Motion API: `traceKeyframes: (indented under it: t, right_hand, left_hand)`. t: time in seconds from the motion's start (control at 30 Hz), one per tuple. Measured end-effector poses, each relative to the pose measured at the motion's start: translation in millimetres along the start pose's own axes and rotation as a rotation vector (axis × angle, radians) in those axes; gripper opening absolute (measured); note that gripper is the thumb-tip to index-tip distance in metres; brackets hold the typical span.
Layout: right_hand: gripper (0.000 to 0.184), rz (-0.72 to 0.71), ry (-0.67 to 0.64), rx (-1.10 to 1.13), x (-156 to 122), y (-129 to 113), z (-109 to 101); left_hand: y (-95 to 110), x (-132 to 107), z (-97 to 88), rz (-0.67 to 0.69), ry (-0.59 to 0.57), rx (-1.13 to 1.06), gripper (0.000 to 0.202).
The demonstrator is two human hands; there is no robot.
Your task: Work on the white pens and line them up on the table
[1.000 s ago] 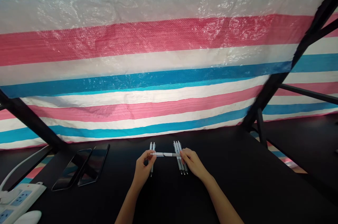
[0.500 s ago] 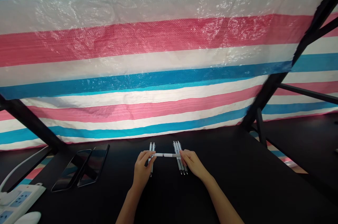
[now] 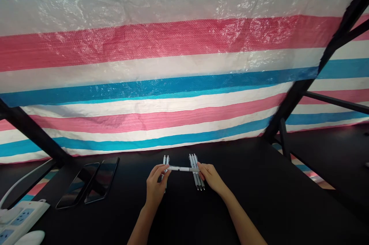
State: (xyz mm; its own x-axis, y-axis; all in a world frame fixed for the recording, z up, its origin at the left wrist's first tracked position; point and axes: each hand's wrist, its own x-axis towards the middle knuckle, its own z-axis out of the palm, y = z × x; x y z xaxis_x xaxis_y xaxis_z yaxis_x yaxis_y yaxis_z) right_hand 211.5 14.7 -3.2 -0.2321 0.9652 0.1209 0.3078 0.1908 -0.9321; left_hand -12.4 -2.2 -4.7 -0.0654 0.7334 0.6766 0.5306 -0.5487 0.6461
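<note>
Carefully, the left hand [image 3: 155,185] and right hand [image 3: 210,177] pinch a white pen [image 3: 183,169] crosswise; a fumbled grip could knock the pens [image 3: 196,174] at the right hand's 10 o'clock.

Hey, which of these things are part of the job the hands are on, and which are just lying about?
Part of the job: left hand; right hand; slim white retractable pen, held crosswise between them; upright-lying white pens beside the right hand; two white pens at the left hand.

Just lying about: two dark glass smartphones; white power strip; striped plastic tarpaulin.
</note>
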Motion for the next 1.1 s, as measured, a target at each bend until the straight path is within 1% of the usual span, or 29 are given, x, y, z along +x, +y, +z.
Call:
traceKeyframes:
  t: [0.1, 0.17, 0.27, 0.33, 0.43, 0.53, 0.6, 0.67, 0.8, 0.87, 0.97, 1.1]
  right_hand:
    - [0.059, -0.003, 0.001, -0.006, 0, -2, 2]
    - [0.056, -0.045, -0.014, -0.020, 0, -3, 5]
    - [0.052, -0.106, -0.048, -0.058, -1, -6, 7]
    - [0.052, -0.096, -0.061, -0.074, -1, -7, 8]
    - [0.054, -0.035, -0.069, -0.034, -1, -6, 8]
    - [0.056, 0.009, -0.079, 0.046, 0, -5, 8]
    - [0.057, 0.015, -0.073, 0.082, 0, -6, 8]
    - [0.057, 0.001, -0.063, 0.094, 0, -8, 9]
    - [0.053, -0.083, -0.080, 0.056, -3, -13, 14]
    - [0.048, -0.114, -0.116, 0.008, -5, -16, 18]
    - [0.041, -0.130, -0.194, -0.055, -8, -19, 24]
    - [0.040, -0.151, -0.248, -0.134, -11, -22, 31]
  left_hand:
    - [2, 0, 5.1, -0.274, 0.015, -0.145, 0.022]
    - [4, 0, 8.6, -0.433, 0.039, -0.261, 0.028]
    - [7, -1, 11.4, -0.603, 0.068, -0.432, 0.038]
    - [11, 0, 11.1, -0.673, 0.069, -0.503, 0.045]
    - [14, 2, 9.0, -0.689, 0.041, -0.528, 0.049]
    - [13, 2, 8.4, -0.650, 0.014, -0.494, 0.045]
    - [11, 1, 9.3, -0.630, 0.019, -0.471, 0.045]
    - [11, 0, 10.9, -0.643, 0.049, -0.483, 0.048]
    - [14, 0, 13.9, -0.774, 0.133, -0.608, 0.059]
    - [17, 0, 14.4, -0.812, 0.148, -0.658, 0.063]
    - [19, 1, 14.3, -0.803, 0.122, -0.695, 0.067]
    - [19, 0, 14.6, -0.785, 0.057, -0.762, 0.073]
